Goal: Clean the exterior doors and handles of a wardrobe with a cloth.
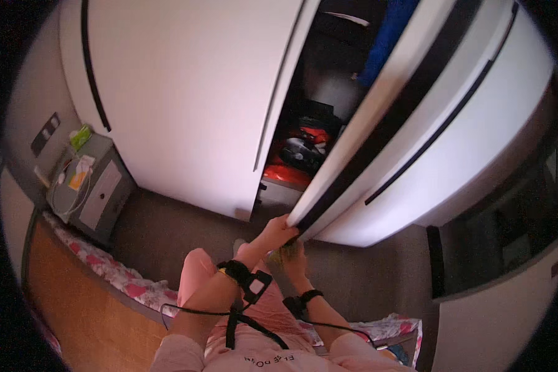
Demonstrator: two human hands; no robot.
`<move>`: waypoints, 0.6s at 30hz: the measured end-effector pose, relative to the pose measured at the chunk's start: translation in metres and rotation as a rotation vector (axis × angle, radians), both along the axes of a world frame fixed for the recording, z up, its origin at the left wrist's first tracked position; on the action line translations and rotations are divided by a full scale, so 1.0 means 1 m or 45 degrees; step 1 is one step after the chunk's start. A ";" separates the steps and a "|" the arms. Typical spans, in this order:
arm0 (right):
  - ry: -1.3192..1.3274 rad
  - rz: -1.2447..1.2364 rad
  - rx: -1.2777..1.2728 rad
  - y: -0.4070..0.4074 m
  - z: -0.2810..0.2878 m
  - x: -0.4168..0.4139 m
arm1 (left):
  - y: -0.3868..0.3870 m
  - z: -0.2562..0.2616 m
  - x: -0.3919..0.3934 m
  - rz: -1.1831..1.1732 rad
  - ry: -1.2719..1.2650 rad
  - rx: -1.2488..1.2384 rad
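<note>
My left hand (277, 234) grips the near edge of an open white wardrobe door (344, 149), low on the panel. That door is seen nearly edge-on, with a dark band running along it. Just below and to the right, my right hand (296, 265) holds a yellow-green cloth or sponge (283, 253) close to the same part of the door; the fingers are partly hidden and blurred. Behind the door, the dark wardrobe interior (325, 83) contains a blue garment (386, 42), and red and black items (307, 144) lie low inside.
Closed white wardrobe doors (186, 93) with dark handles flank the opening. At left, a grey bedside cabinet (100, 195) holds a green packet (80, 136) and white cables. A bed edge with floral bedding (135, 288) lies close behind me. Straps and cables run from both wrists.
</note>
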State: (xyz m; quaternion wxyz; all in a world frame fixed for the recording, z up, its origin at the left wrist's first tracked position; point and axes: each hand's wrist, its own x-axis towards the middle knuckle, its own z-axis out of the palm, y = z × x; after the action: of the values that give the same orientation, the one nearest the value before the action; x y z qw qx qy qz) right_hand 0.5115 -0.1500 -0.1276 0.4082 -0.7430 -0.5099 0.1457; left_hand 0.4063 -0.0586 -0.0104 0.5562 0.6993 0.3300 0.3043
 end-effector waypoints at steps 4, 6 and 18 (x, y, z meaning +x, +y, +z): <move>-0.067 0.086 -0.010 -0.017 -0.069 0.035 | 0.008 -0.016 0.012 -0.015 0.298 0.054; -0.007 -0.037 -0.112 -0.030 -0.054 0.035 | -0.002 -0.023 0.004 -0.043 0.135 0.059; -0.205 -0.310 0.872 0.046 0.256 0.244 | 0.028 -0.078 -0.009 -0.494 0.277 0.144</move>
State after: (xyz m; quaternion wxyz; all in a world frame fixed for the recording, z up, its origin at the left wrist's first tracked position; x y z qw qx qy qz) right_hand 0.7556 -0.1037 0.1285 0.6060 -0.6277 -0.4676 -0.1418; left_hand 0.3975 -0.0304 -0.0889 0.5252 0.8086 0.2298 0.1323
